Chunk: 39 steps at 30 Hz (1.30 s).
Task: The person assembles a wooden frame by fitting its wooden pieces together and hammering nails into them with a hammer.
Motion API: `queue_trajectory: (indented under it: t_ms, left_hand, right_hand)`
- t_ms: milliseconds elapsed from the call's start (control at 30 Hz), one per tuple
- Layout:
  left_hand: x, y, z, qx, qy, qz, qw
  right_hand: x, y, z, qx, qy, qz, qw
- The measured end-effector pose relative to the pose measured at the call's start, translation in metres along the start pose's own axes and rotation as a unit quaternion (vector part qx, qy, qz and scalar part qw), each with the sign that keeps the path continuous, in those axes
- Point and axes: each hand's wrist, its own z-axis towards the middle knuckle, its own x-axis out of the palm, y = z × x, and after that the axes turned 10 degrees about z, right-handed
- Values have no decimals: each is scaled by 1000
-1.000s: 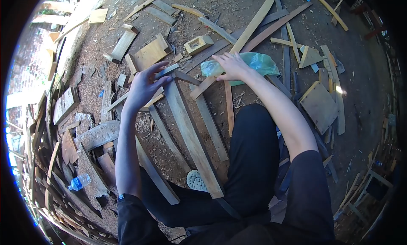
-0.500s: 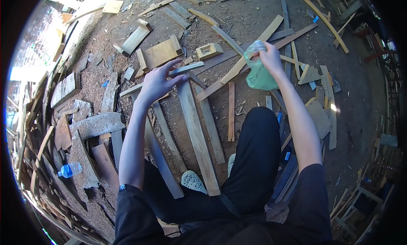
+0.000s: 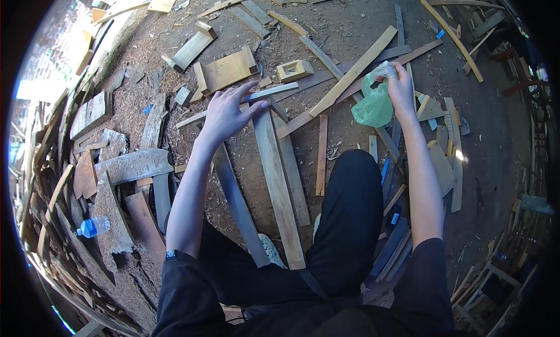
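My left hand (image 3: 229, 116) is spread over a narrow wooden crosspiece (image 3: 277, 92), its thumb at the top end of a long plank (image 3: 275, 185). That plank slopes down toward my lap, its lower end by my leg. To its left a darker plank (image 3: 238, 200) runs from under my left forearm down to my shoe. In my right hand (image 3: 400, 92), raised at the right, fingers pinch the bunched top of a thin green plastic bag (image 3: 373, 106), which hangs loosely. What the bag contains, if anything, does not show.
Beyond my hands lie a wooden block with a recess (image 3: 294, 70), a board with raised ends (image 3: 227, 73) and a long crossing plank (image 3: 356, 72). A water bottle (image 3: 95, 227) rests among scraps at left. Dark boards (image 3: 392, 246) lie beside my right leg.
My right hand and the green bag have moved to the right. The left hand has shifted slightly right with the crosspiece, and the darker plank's lower end has swung right.
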Motion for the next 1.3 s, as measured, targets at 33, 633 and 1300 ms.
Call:
queue_trajectory:
  t_ms: [33, 633, 1300]
  left_hand:
    - [2, 0, -2, 17, -28, 6, 999]
    - [27, 7, 10, -54, 84, -133, 986]
    - [-10, -68, -76, -49, -8, 10, 999]
  right_hand:
    - [-1, 1, -2, 0, 1, 0, 1000]
    - [1, 10, -13, 27, -6, 36, 999]
    - [-24, 21, -36, 44, -22, -11, 999]
